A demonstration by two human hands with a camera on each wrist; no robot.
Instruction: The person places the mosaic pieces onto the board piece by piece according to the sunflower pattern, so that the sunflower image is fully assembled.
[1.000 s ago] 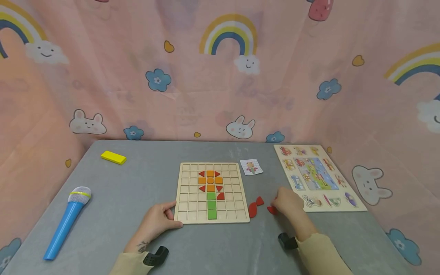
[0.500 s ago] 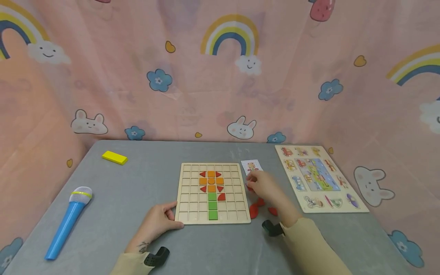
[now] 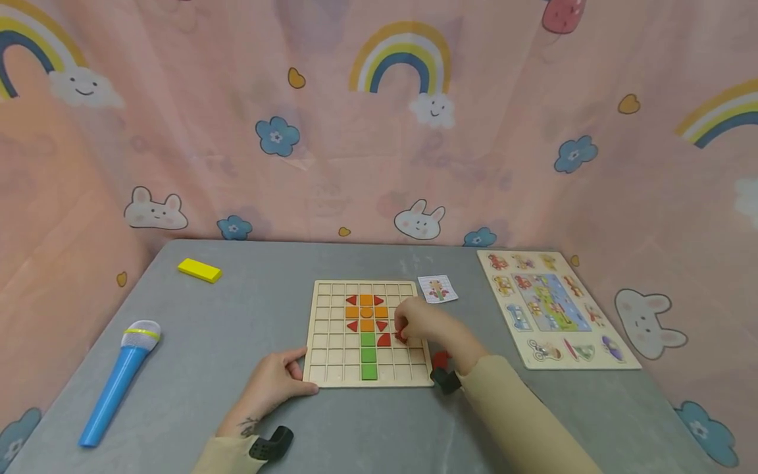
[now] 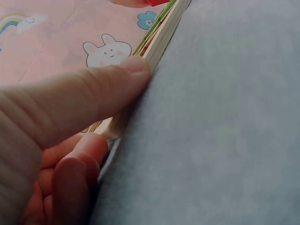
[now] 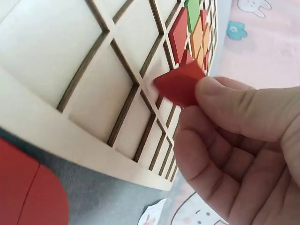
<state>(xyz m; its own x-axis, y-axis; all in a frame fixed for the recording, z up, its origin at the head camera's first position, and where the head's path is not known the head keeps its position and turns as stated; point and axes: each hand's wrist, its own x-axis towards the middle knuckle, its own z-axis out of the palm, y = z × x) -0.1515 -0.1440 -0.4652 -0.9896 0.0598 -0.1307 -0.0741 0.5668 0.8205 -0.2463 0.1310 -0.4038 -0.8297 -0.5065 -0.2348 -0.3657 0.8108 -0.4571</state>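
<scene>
A square wooden grid board [image 3: 331, 359] lies on the grey table, with orange, green and red tiles forming a flower shape in its slots. My left hand [image 3: 274, 382] grips its near left corner, thumb on the front edge and fingers at the side; the left wrist view shows the thumb [image 4: 103, 86] against the wood. Over the board's right half, my right hand [image 3: 423, 320] pinches a red tile [image 5: 180, 83] between thumb and fingers. The held tile is tilted, just above the slots beside a placed red tile [image 3: 384, 340]. Loose red tiles [image 5: 28, 187] lie off the board's right edge.
A small picture card [image 3: 438, 289] lies behind the board's right corner. Farther right is a picture puzzle board [image 3: 503, 329]. On the left are a blue toy microphone [image 3: 121, 382] and a yellow block [image 3: 200, 270]. A printed pink curtain [image 3: 331, 178] hangs behind the table.
My right hand has moved left from the loose red tiles, past the card, to over the board, carrying a red tile. My left hand has stayed at the board's corner.
</scene>
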